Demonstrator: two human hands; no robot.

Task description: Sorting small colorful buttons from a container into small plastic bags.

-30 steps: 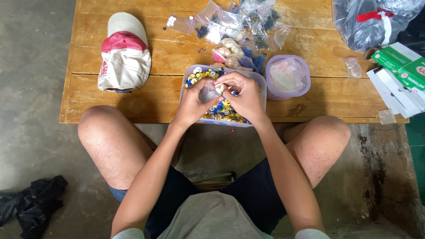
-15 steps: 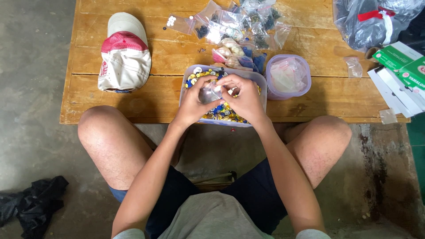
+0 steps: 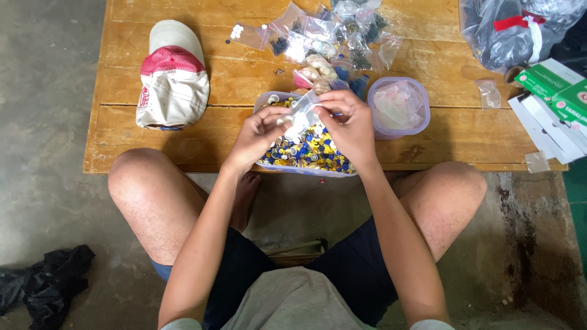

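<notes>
Both hands, left hand (image 3: 260,135) and right hand (image 3: 350,125), pinched small clear bag (image 3: 304,113) above tray of buttons (image 3: 306,153); slack grip risked spilling pieces off bench (image 3: 232,85).

The bench's (image 3: 183,146) far edge is cut off; the small clear bag's (image 3: 301,116) contents cannot be told.

Both hands, left hand (image 3: 257,135) and right hand (image 3: 350,125), are pinching a small clear plastic bag (image 3: 304,113) above a clear tray of yellow and blue buttons (image 3: 309,153) sitting at the wooden tabletop's (image 3: 238,79) near edge, a red-and-white cap (image 3: 172,76) lying toward its left edge.
</notes>
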